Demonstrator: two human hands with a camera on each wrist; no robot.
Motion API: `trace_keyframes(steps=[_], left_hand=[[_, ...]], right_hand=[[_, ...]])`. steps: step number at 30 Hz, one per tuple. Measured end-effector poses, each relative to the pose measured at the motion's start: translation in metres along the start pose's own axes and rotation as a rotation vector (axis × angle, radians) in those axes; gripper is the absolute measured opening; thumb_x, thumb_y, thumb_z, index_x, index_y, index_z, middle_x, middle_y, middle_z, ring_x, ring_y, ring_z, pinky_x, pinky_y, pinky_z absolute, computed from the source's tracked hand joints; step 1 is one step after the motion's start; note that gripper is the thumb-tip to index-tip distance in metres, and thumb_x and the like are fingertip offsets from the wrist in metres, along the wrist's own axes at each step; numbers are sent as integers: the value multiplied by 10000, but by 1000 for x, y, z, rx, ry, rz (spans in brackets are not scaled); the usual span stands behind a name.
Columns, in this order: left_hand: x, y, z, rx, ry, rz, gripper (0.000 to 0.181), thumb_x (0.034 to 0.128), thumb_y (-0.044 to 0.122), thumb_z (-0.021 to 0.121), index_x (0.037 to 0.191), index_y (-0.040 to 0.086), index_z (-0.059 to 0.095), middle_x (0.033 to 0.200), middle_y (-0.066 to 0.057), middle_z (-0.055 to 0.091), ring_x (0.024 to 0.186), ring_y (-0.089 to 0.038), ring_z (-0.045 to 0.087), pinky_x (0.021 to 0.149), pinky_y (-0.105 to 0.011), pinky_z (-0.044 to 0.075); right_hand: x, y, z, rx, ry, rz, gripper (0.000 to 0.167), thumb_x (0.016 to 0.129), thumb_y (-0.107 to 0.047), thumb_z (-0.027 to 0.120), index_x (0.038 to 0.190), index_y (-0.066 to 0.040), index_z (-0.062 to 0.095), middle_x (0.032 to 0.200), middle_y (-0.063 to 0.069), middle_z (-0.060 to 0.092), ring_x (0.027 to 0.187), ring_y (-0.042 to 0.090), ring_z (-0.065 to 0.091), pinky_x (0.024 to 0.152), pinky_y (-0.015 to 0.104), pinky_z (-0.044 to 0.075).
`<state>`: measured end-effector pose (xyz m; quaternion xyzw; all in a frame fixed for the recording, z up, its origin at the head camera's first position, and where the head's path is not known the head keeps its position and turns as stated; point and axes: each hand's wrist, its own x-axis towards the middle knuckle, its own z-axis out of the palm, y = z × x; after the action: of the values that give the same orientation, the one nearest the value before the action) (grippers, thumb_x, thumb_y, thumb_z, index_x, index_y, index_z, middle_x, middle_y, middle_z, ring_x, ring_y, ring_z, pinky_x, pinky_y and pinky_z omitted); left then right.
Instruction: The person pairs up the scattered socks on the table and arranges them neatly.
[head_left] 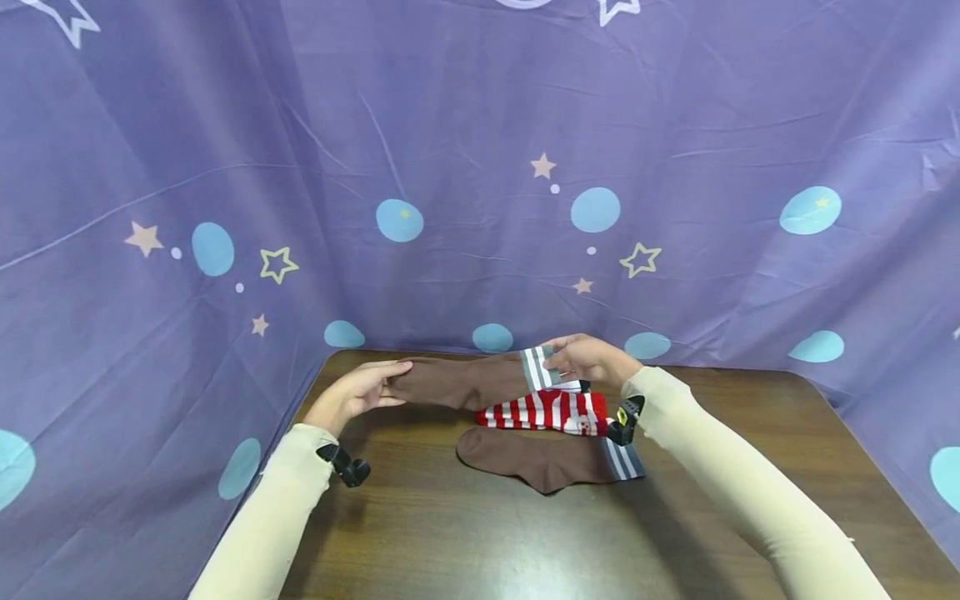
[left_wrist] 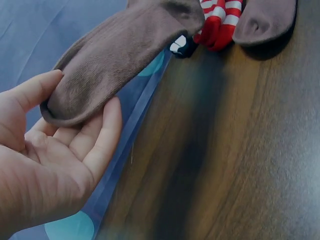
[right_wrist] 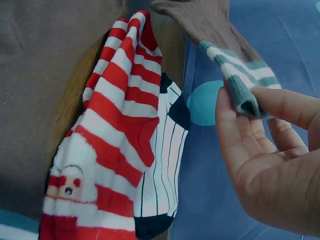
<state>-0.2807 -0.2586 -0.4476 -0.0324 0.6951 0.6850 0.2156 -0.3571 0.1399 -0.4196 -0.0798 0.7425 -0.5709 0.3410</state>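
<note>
A brown sock (head_left: 461, 381) with a grey-green cuff and white stripes is stretched between both hands, above the back of the table. My left hand (head_left: 362, 390) pinches its toe, thumb on top and fingers beneath, as the left wrist view shows. At the other end my right hand (head_left: 588, 358) pinches the striped cuff (right_wrist: 245, 75). Below the held sock lies a red-and-white striped sock (head_left: 551, 412) with a small face pattern. Closer to me, a second brown sock (head_left: 543, 458) with a striped cuff lies flat.
Partly under the red striped sock is a white sock (right_wrist: 162, 165) with dark stripes, heel and end. The wooden table (head_left: 465, 542) meets a purple-blue patterned curtain (head_left: 480, 208) at the back and left. Each wrist carries a small black camera (head_left: 345, 465).
</note>
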Motion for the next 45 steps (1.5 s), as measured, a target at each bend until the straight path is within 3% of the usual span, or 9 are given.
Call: trace_keyframes(steps=[2, 4, 8, 11, 17, 23, 29, 33, 45], left_hand=[[1, 2, 2, -16, -23, 7, 195, 1084, 229, 483, 1200, 120, 596, 944, 94, 721, 926, -92, 698, 969, -343, 548], [1, 3, 4, -35, -43, 14, 141, 1083, 230, 484, 1094, 179, 615, 946, 94, 719, 921, -95, 701, 920, -312, 565], [1, 6, 7, -76, -55, 12, 146, 1080, 224, 482, 1050, 193, 622, 943, 86, 712, 912, -104, 703, 913, -316, 584], [3, 5, 10, -96, -54, 7, 145, 1079, 216, 485, 1040, 186, 621, 938, 76, 707, 910, -116, 706, 958, -349, 580], [3, 5, 16, -96, -84, 38, 163, 1079, 206, 497, 1026, 194, 651, 947, 69, 739, 918, -115, 722, 1003, -354, 565], [5, 3, 22, -127, -78, 57, 228, 1082, 159, 488, 970, 208, 679, 899, 64, 739, 882, -121, 731, 843, -252, 601], [6, 6, 30, -150, -72, 41, 247, 1078, 143, 487, 923, 202, 669, 842, 70, 716, 846, -127, 735, 835, -265, 608], [8, 7, 33, -149, -73, 34, 259, 1079, 138, 480, 915, 194, 671, 842, 60, 725, 833, -123, 732, 821, -263, 609], [15, 2, 41, -154, -100, 26, 248, 1076, 137, 493, 897, 191, 655, 852, 69, 680, 831, -93, 689, 840, -264, 605]], right_hand=[[-4, 3, -3, 23, -15, -4, 544, 1011, -23, 549, 1515, 34, 354, 905, -49, 605, 820, 79, 603, 938, 317, 525], [-7, 5, -6, 38, -27, -9, 593, 1025, -58, 543, 1544, 51, 277, 891, -81, 593, 815, 49, 595, 994, 338, 510], [-14, 9, -13, 75, -37, -26, 672, 1052, -110, 516, 1578, 78, 141, 927, -100, 569, 871, 32, 582, 1184, 445, 387], [-19, 11, -19, 138, -40, -40, 563, 1062, -106, 500, 1525, 97, 251, 909, -85, 637, 875, 54, 632, 1222, 479, 338], [-29, 16, -30, 211, -65, -60, 114, 1073, -79, 470, 1139, -31, 549, 931, -47, 711, 907, 95, 699, 1015, 322, 525], [-36, 19, -37, 263, -88, -59, 171, 1073, -60, 453, 1013, -109, 606, 924, -36, 732, 905, 108, 709, 891, 273, 576], [-41, 21, -43, 256, -84, -40, 61, 1081, -85, 440, 1115, -96, 490, 897, -62, 717, 874, 86, 699, 866, 265, 569], [-45, 21, -46, 234, -83, -27, 111, 1087, -107, 431, 1193, -96, 400, 902, -90, 683, 869, 63, 675, 867, 248, 555], [-56, 21, -54, 244, -54, 1, 57, 1083, -96, 433, 1139, -103, 426, 889, -76, 710, 846, 77, 690, 852, 249, 566]])
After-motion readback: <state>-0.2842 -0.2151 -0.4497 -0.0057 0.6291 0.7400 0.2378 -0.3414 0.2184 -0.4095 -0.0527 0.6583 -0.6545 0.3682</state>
